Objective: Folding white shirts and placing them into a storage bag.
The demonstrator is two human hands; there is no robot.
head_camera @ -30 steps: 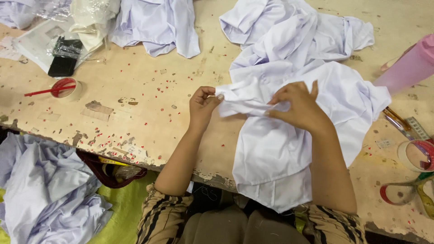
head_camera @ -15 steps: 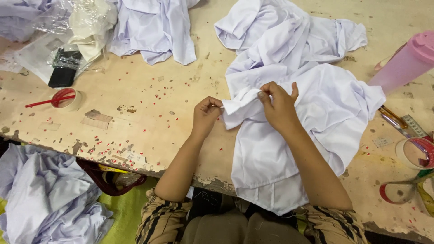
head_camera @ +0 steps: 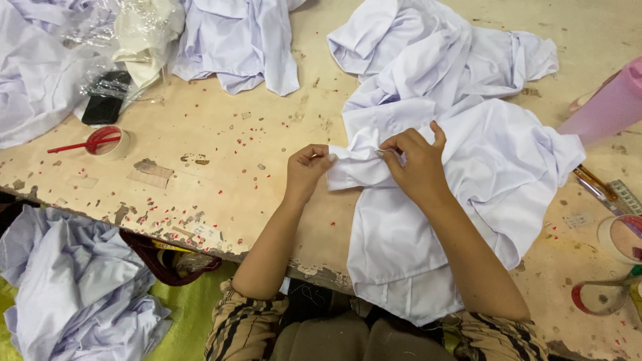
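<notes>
1. The worktop point(head_camera: 221, 167) carries all items listed below, except item 7.
2. A shirt point(head_camera: 455, 220) lies at the near right edge; its hem hangs over that edge toward the person.
3. The left hand point(head_camera: 307, 170) grips the shirt's left end; the right hand point(head_camera: 414, 164) rests on the shirt, just right of the left hand.
4. A second garment heap point(head_camera: 435, 60) lies behind the shirt, touching it.
5. A third garment point(head_camera: 241, 40) lies at the far centre-left.
6. A tape roll point(head_camera: 107, 142) sits at the left, with a dark flat object point(head_camera: 103, 100) behind it.
7. A cloth pile point(head_camera: 73, 287) lies below the worktop's near left edge.
8. A bottle point(head_camera: 608, 107) lies at the far right; tools point(head_camera: 592, 184) lie in front of it.
</notes>
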